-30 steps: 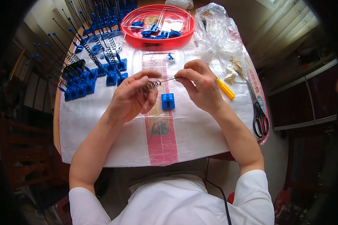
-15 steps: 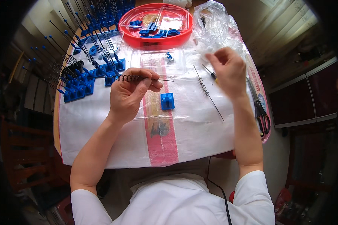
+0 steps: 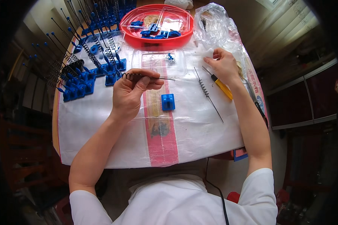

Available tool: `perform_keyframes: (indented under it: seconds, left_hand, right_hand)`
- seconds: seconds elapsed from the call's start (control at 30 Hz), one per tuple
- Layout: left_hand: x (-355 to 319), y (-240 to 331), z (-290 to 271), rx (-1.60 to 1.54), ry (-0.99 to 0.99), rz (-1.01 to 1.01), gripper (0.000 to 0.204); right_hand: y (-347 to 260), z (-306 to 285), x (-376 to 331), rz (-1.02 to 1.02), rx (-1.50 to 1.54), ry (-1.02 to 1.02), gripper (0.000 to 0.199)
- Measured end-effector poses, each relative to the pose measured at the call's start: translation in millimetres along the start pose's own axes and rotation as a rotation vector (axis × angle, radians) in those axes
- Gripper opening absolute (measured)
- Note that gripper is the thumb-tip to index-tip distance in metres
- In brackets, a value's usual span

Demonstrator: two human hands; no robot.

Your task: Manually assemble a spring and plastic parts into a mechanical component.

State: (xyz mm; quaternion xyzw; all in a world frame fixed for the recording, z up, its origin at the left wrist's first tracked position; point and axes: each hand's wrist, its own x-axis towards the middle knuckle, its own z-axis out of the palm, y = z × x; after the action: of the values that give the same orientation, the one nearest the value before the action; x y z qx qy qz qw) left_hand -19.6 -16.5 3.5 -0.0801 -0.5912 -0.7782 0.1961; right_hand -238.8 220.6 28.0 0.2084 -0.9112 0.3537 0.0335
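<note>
Nearest on the white woven sheet [image 3: 199, 138], can see a square blue base [image 3: 168, 102], apart from both hands and in much the same spot as a second ago; to its right, can now make out a loose spring wire [image 3: 204, 89], lying slantwise in an area mostly covered by the right hand [image 3: 219, 62] a second earlier; beyond the base, grasping in the left hand [image 3: 133, 90] a second spring wire [image 3: 129, 76], pinched between thumb and curled fingers, with coil to the left and thin straight end to the right; a second ago, had right fingertips at that end, now drawn well away; holding the right hand near the tip of a yellow-handled tool [image 3: 224, 89], with thumb and forefinger bent close together; cannot tell whether pinching anything; compared with half a second ago, leaving more of the yellow handle uncovered; farther off, can see a clear shallow tray [image 3: 157, 71] with small blue and white pieces [image 3: 170, 58]; to the left, blue spring stands [image 3: 79, 84] in a cluster; at the back, a red basin [image 3: 154, 44] with blue parts [image 3: 161, 34], beside a crumpled clear bag [image 3: 216, 24], both little changed.
</note>
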Motion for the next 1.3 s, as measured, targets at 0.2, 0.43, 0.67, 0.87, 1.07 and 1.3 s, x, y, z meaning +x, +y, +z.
perform_keyframes:
  seconds: [0.2,0.43,0.67,0.87,1.07,1.3]
  left_hand:
    - [3,-5,4,-0.032,0.099,0.012,0.02]
    - [3,-3,-4,0.055,0.171,0.005,0.023]
    - [3,-6,-3,-0.002,0.155,0.057,0.02]
    - [1,-9,-2,0.012,0.175,0.072,0.018]
    - [0,-2,-1,0.13,0.2,0.064,0.02]
    - [2,-5,-6,0.052,0.237,0.118,0.021]
  right_hand:
    - [-3,-30,-14,-0.161,0.142,-0.085,0.028]
    - [-38,-22,-58,-0.104,0.569,-0.428,0.02]
    - [-50,-30,-60,-0.135,0.657,-0.521,0.028]
    - [-42,-16,-76,-0.057,0.783,-0.518,0.026]
    - [-26,-19,-75,-0.029,0.709,-0.55,0.023]
    - [-16,-30,-69,-0.056,0.7,-0.579,0.021]
